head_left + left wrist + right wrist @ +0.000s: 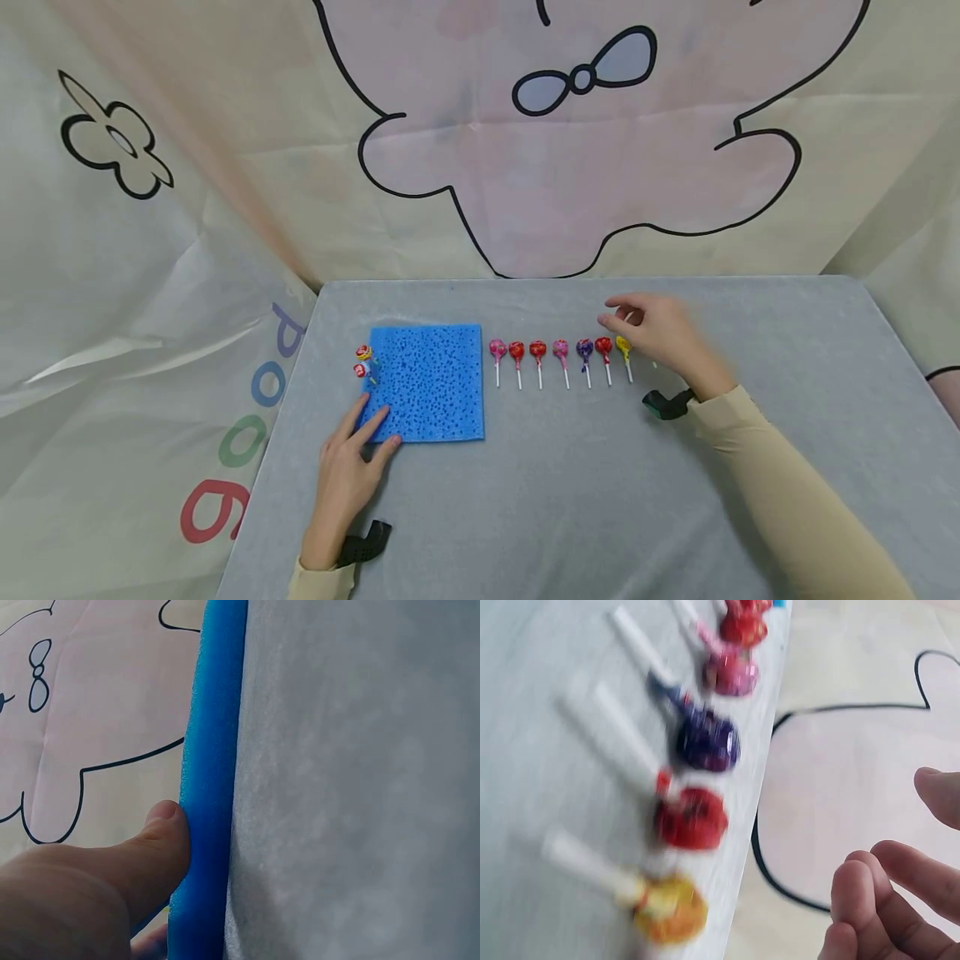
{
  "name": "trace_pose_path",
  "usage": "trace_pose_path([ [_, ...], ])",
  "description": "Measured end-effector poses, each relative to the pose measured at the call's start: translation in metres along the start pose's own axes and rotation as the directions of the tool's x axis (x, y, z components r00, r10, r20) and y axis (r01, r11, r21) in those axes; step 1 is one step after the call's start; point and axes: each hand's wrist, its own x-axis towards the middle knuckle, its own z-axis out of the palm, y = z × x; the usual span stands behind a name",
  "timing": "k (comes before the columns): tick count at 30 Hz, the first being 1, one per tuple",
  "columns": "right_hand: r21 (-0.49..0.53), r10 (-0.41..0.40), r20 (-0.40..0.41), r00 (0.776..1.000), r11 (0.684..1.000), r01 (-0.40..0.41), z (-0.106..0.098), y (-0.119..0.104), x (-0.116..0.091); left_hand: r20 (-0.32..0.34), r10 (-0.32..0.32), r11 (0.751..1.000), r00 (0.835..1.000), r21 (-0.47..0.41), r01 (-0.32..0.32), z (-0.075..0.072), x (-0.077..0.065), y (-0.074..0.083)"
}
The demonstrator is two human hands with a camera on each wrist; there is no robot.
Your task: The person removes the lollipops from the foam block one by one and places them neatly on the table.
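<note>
A blue foam block (427,383) full of small holes lies flat on the table. My left hand (341,475) rests at its near left corner with fingers spread; in the left wrist view the thumb (161,840) touches the foam's edge. A couple of wrapped lollipops (363,352) show at the foam's left edge, their sticks hardly visible. To the right of the foam runs a row of lollipops, from a pink one (497,348) to a yellow one (623,344). Above the row's right end hovers my right hand (667,333), loosely bent and holding nothing.
A grey cloth covers the table (555,517). Behind it hangs a printed curtain (525,192), with another fabric wall (127,333) on the left. Beside the right hand a tiny pale bit (655,364) shows, too small to identify.
</note>
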Motion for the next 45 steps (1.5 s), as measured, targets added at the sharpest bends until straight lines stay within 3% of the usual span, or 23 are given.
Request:
trace_pose_path([
  [21,0.092,-0.143,0.081,0.986,0.987,0.135,0.053,-0.071,0.035,0.022,-0.022,1.000,1.000,-0.002,0.022,-0.001,0.000,0.001],
  [45,0.215,-0.239,0.162,0.957,0.956,0.202,0.116,-0.149,0.058,0.016,-0.021,1.000,1.000,0.002,0.021,0.001,0.000,0.000],
])
